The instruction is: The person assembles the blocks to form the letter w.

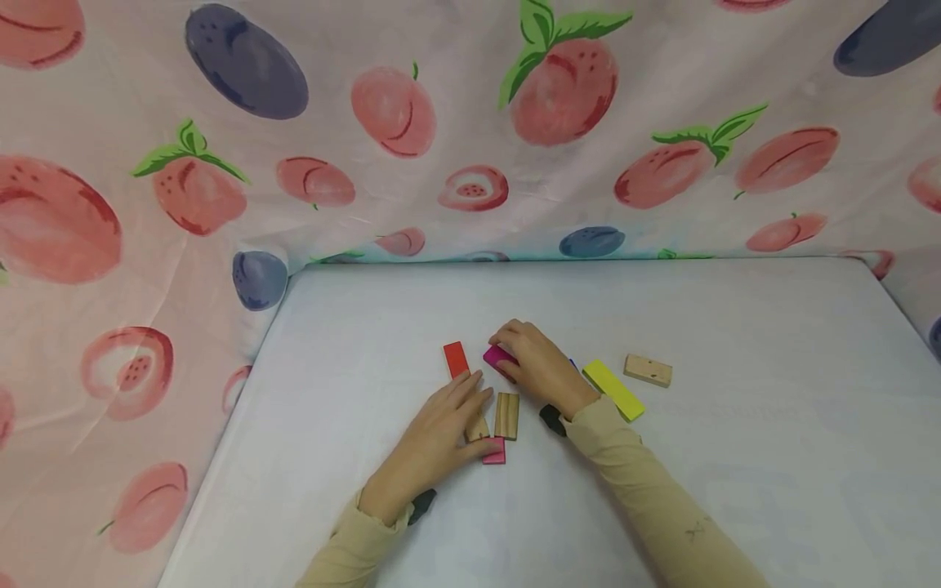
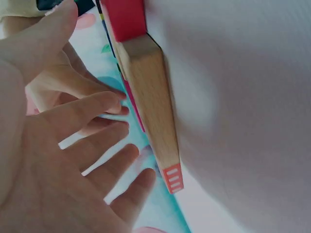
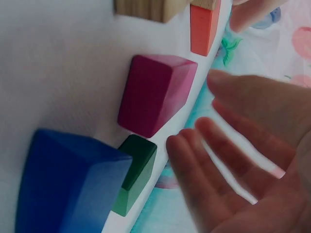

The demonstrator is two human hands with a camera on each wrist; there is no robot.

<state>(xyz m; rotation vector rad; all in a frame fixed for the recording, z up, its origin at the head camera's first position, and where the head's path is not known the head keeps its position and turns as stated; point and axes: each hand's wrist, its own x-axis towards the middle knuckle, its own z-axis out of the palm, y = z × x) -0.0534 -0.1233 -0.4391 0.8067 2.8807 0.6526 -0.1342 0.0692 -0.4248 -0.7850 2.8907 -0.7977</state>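
Observation:
My left hand (image 1: 441,429) hovers at the left of a small group of blocks, its fingers spread. Its thumb overlaps a pink block (image 1: 495,453), and its fingers partly cover a wooden block (image 1: 478,427) and the end of a red block (image 1: 456,359). In the left wrist view, the fingers lie alongside the wooden block (image 2: 153,97) without curling round it. My right hand (image 1: 540,367) is at a magenta block (image 1: 498,358). The right wrist view has the thumb and loosely bent fingers beside this magenta block (image 3: 155,97), with a gap showing.
Another wooden block (image 1: 507,416) stands between the hands. Right of the right hand lie a yellow block (image 1: 613,390) and a wooden block (image 1: 648,370). A blue block (image 3: 63,184) and a green block (image 3: 136,170) show in the right wrist view. Fruit-patterned cloth (image 1: 470,147) rises behind the white table (image 1: 772,392).

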